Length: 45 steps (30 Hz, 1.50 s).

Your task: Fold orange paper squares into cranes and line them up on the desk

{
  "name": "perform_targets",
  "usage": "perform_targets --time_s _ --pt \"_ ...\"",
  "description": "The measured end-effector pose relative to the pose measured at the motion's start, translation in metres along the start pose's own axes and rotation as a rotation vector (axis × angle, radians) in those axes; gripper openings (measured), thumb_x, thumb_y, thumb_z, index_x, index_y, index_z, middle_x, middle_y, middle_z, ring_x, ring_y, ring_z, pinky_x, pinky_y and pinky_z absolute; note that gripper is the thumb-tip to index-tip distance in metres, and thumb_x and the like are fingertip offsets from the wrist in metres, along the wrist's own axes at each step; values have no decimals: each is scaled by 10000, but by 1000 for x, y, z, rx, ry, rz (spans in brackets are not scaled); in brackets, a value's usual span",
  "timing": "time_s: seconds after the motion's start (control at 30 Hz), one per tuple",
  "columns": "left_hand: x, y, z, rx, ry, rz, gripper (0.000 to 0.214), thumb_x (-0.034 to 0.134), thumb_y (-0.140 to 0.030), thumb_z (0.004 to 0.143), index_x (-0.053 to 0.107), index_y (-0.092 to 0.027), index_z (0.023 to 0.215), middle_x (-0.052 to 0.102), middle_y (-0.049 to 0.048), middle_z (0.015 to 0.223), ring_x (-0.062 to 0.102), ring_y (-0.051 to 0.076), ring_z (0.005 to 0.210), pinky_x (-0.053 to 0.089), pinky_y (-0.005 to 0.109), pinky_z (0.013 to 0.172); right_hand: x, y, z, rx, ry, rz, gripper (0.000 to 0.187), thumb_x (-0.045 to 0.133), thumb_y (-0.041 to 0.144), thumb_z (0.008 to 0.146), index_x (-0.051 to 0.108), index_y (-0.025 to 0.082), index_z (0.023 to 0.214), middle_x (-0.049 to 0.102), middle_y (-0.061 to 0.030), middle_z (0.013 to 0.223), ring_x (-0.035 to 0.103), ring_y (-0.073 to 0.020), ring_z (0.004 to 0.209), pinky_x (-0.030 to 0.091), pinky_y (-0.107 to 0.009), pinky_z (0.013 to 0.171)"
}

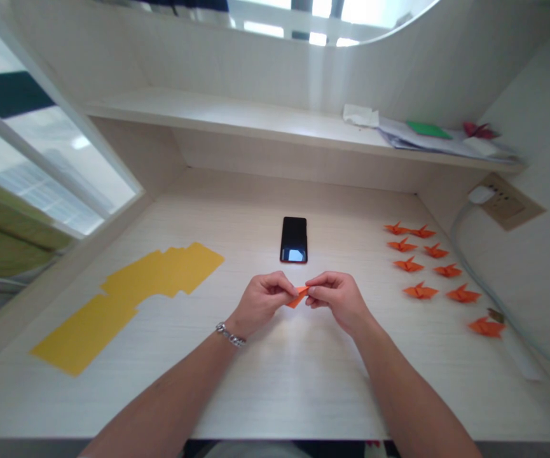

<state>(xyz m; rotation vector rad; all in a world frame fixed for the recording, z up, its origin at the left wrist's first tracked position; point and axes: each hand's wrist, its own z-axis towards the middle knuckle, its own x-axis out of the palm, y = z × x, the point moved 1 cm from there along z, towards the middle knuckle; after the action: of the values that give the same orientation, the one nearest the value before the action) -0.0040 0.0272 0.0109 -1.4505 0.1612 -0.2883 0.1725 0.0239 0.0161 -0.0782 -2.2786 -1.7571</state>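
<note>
Forearms (172,388) up close, my left hand (261,301) and right hand (339,300) pinch orange paper (296,298) between them, probably mid-fold (kinda blurry), so next calls for careful creasing.

A shiny silver-coloured chain bracelet (230,335) with chunky links circles the left wrist (241,325), left of the frame's lower centre, above bare forearms (405,385).

Above the pale desk (236,203) runs a long shelf (255,122) (framed glass (75,151) at left).
</note>
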Motion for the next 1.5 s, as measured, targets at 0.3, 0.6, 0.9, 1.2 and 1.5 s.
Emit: perform_targets --time_s 0.3,0.6,0.9,1.2,1.5 --pt "3 1 1 -171 -3 -48 33 692 -142 714 718 -132 695 659 32 685 572 115 642 438 218 603 -1 1 1 62 8 38 202 760 197 581 728 116 763 708 -75 614 663 -156 541 551 -259 549" --pt "2 5 1 -212 -32 -141 42 718 -172 699 718 -131 705 663 34 676 575 110 613 450 211 574 -2 1 1 90 44 68 242 772 232 594 729 114 802 717 -86 662 676 -160 580 562 -261 583" --pt "2 1 0 -99 17 -56 50 706 -168 716 724 -139 680 621 31 672 556 115 633 437 229 596 3 2 -1 88 -29 63 158 744 164 578 722 115 727 696 -72 574 653 -148 512 536 -223 506" --pt "-3 2 0 -4 73 -79 98 706 -202 732 715 -148 651 579 29 674 543 119 636 439 252 614 1 6 -5 95 54 124 150 748 177 600 718 125 738 708 -72 615 667 -157 540 545 -235 529" --pt "1 -3 -1 -74 72 24 53 702 -169 708 723 -137 672 624 29 670 573 118 633 446 238 623 5 3 -6 60 64 -56 261 772 338 632 725 131 783 693 -45 610 627 -117 523 514 -226 535"
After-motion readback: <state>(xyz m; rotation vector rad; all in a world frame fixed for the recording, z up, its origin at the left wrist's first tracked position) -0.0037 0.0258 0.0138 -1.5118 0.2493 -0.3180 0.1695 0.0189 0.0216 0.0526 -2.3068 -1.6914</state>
